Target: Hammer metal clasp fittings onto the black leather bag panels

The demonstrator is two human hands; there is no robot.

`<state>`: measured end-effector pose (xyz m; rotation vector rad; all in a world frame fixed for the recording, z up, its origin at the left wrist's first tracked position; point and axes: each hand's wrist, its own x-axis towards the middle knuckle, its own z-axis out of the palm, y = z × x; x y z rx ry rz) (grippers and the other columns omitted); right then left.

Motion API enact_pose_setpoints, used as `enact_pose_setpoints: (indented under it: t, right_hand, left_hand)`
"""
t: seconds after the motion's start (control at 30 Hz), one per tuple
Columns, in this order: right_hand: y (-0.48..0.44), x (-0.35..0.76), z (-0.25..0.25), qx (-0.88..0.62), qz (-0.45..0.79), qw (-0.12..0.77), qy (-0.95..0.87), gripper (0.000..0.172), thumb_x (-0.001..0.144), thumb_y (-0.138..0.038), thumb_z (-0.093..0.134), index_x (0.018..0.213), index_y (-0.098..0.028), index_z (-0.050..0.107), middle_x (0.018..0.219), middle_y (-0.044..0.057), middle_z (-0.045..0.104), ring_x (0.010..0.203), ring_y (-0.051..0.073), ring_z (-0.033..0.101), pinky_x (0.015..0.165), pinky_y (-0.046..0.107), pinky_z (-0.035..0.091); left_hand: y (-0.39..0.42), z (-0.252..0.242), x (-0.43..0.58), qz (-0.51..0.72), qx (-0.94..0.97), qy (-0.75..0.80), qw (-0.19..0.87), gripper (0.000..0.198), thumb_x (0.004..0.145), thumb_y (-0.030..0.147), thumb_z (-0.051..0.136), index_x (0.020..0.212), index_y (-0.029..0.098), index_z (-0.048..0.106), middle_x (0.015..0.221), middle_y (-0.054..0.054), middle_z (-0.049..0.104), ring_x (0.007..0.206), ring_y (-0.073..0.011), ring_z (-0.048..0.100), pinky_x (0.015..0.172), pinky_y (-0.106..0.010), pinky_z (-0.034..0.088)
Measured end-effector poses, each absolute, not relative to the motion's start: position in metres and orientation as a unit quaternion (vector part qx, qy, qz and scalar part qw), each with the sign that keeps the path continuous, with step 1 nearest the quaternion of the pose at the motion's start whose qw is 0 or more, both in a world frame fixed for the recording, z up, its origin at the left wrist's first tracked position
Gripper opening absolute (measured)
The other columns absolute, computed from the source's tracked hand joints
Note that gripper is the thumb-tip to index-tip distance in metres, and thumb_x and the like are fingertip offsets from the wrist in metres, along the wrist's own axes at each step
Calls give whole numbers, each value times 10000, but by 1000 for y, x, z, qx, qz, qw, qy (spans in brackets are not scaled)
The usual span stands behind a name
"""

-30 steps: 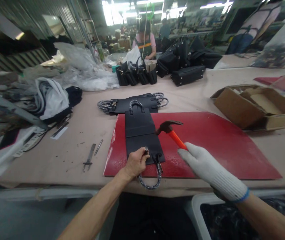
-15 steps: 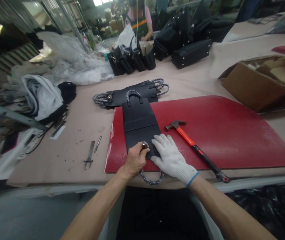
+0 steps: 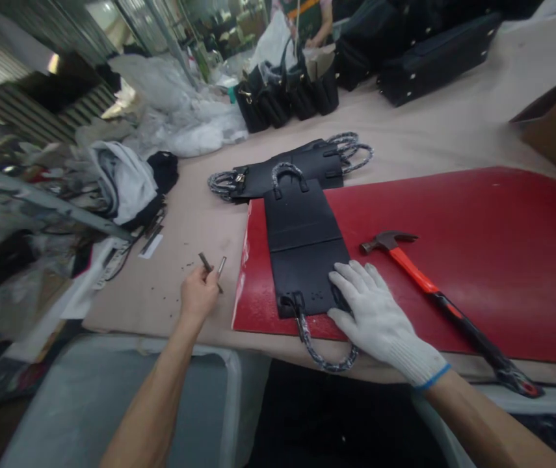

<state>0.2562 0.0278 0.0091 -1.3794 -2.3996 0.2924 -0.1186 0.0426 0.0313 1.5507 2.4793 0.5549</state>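
Left hand (image 3: pixel 199 292) is shifted off the black panel (image 3: pixel 302 214) to the slim metal tools (image 3: pixel 222 265) left of the red board (image 3: pixel 477 227); its fingers are closed around at least one, exact grip can't be told. Small marks (image 3: pixel 317 296) near the panel's lower edge are uncovered, so a tool change seems likely. Panel is held flat on the board by the gloved right hand (image 3: pixel 378 318), fingers extended, nothing grasped. Counted: one hammer (image 3: pixel 411 268), laid on the board; one panel in work, two rope handles (image 3: pixel 331 367); two tools visible at left hand. Stacked panels (image 3: pixel 302 159) behind can't be counted.
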Motion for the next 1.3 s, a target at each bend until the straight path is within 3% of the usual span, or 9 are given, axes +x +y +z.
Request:
enact_pose_setpoints:
  t: [0.07, 0.2, 0.63, 0.8, 1.0, 1.1, 1.2, 1.3]
  right_hand:
    - [30, 257, 4, -482, 84, 188, -852, 535, 902, -334, 602, 1391, -116, 602, 1551, 186, 488, 1459, 395, 406, 1233, 624, 277]
    - [37, 258, -6, -468, 44, 205, -858, 527, 926, -382, 545, 1369, -106, 617, 1501, 189, 535, 1423, 414, 443, 1203, 633, 326]
    - [40, 259, -12, -454, -12, 207, -867, 526, 971, -422, 479, 1368, -103, 612, 1464, 197, 559, 1384, 413, 481, 1163, 634, 383]
    - [38, 257, -9, -461, 3, 204, -864, 523, 951, -413, 524, 1373, -115, 606, 1471, 184, 554, 1386, 410, 477, 1173, 638, 372]
    - [31, 254, 3, -484, 51, 187, -854, 555, 893, -341, 635, 1399, -119, 593, 1518, 168, 519, 1435, 392, 426, 1227, 621, 308]
    - [28, 253, 6, -493, 71, 188, -846, 550, 894, -333, 652, 1397, -118, 601, 1530, 165, 510, 1449, 389, 411, 1244, 611, 280]
    - [27, 252, 7, -495, 87, 191, -843, 550, 891, -329, 670, 1395, -116, 609, 1535, 162, 508, 1458, 386, 401, 1258, 595, 260]
    - [27, 252, 7, -502, 91, 192, -839, 564, 876, -317, 690, 1399, -123, 609, 1538, 159, 505, 1465, 390, 389, 1261, 597, 248]
  left_hand:
    - [40, 30, -133, 93, 520, 847, 62, 249, 933, 303, 493, 946, 165, 700, 905, -132, 761, 901, -283, 728, 752, -326, 527]
    - [42, 29, -146, 46, 512, 856, 59, 215, 920, 268, 533, 912, 154, 714, 874, -152, 760, 867, -293, 724, 703, -316, 474]
    - [50, 30, -131, 41, 559, 825, 69, 290, 998, 316, 481, 1009, 207, 749, 1015, -131, 776, 983, -277, 720, 789, -325, 481]
    - [72, 25, -143, 18, 545, 832, 101, 233, 940, 368, 592, 987, 214, 761, 1031, -119, 782, 1034, -278, 714, 840, -321, 499]
    - [111, 23, -140, -5, 507, 846, 162, 146, 780, 266, 715, 687, 161, 673, 746, -164, 731, 885, -363, 730, 764, -378, 534]
    - [111, 35, -142, 29, 513, 840, 174, 160, 753, 218, 703, 640, 173, 598, 694, -142, 698, 931, -373, 726, 797, -390, 549]
    - [95, 48, -136, 101, 511, 834, 184, 88, 869, 234, 571, 836, 157, 599, 784, -115, 715, 896, -299, 741, 776, -367, 577]
    - [71, 55, -105, 336, 447, 755, 343, 235, 880, 254, 582, 1093, 160, 549, 868, -59, 728, 806, -212, 752, 755, -337, 607]
